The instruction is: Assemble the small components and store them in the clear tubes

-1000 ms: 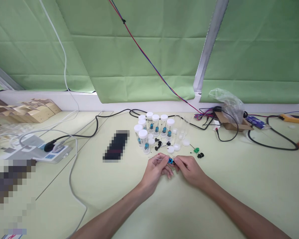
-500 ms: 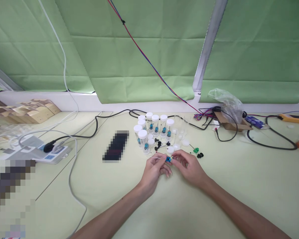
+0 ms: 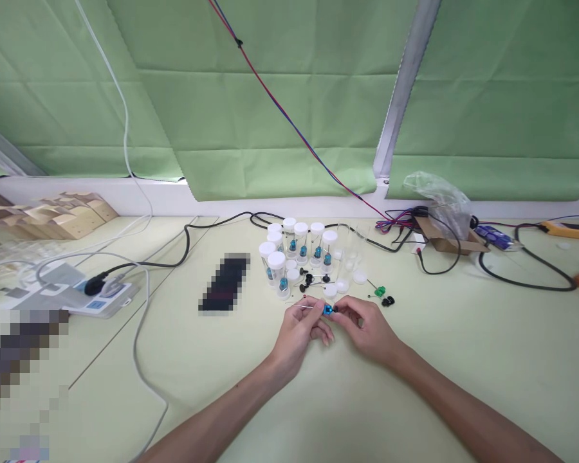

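Observation:
My left hand pinches a small blue part with a thin metal rod that points left past the thumb. Its exact kind is too small to make out. The fingertips of my right hand are closed on a small black piece at the right end of the blue part. Just beyond my hands stand several clear tubes with white caps, with similar blue parts inside. Loose black pieces and white caps lie close by. To the right rests a green piece on a rod, beside black pieces.
Uncapped clear tubes stand behind the loose caps. At left are a blurred dark slab and a power strip with cables. An open cardboard box with a plastic bag sits at back right, near a black cable.
The black piece now shows against the right end of the blue part, between my right fingertips. My right hand has shifted slightly down, and the blue part slightly to the right.

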### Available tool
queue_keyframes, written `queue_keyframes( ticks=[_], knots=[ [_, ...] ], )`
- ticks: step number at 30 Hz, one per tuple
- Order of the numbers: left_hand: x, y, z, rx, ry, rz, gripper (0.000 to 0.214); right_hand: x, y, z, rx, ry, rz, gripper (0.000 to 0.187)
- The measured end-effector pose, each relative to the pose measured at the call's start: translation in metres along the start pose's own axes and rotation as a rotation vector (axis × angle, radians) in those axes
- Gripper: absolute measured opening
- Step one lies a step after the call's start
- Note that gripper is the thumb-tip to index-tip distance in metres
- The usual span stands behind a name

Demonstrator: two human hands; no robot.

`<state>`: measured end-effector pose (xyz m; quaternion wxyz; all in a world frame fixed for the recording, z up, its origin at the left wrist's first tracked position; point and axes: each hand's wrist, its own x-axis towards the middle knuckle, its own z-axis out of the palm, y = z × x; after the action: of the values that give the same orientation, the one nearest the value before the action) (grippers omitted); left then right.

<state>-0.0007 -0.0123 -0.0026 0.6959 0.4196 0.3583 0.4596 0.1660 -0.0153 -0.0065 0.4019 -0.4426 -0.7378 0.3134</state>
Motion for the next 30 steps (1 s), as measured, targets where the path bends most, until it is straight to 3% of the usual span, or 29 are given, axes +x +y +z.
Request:
queue_keyframes(
  ticks=[6,13,16,19,30],
  knots=[
    [-0.0008,0.0009,0.0005,0.031,-0.045,-0.008,0.024,0.0014,0.0047,0.0002,-0.049,-0.040,-0.027,0.039],
    [-0.0006,0.0003,0.0011,0.041,-0.047,-0.003,0.025,0.0016,0.0059,0.0015,-0.017,-0.032,0.003,0.046],
    [0.0003,0.0003,0.0013,0.010,-0.006,-0.005,0.025,0.0012,0.0034,0.0006,-0.015,0.002,0.014,0.039],
    [0.0006,0.0018,0.0021,-0.027,0.034,0.001,0.025,0.0003,0.0004,-0.0002,-0.004,0.041,0.028,0.019],
    [0.0009,0.0012,0.0017,-0.009,0.030,-0.004,0.026,0.0008,0.0012,0.0000,-0.004,0.019,-0.009,0.014]
  ],
)
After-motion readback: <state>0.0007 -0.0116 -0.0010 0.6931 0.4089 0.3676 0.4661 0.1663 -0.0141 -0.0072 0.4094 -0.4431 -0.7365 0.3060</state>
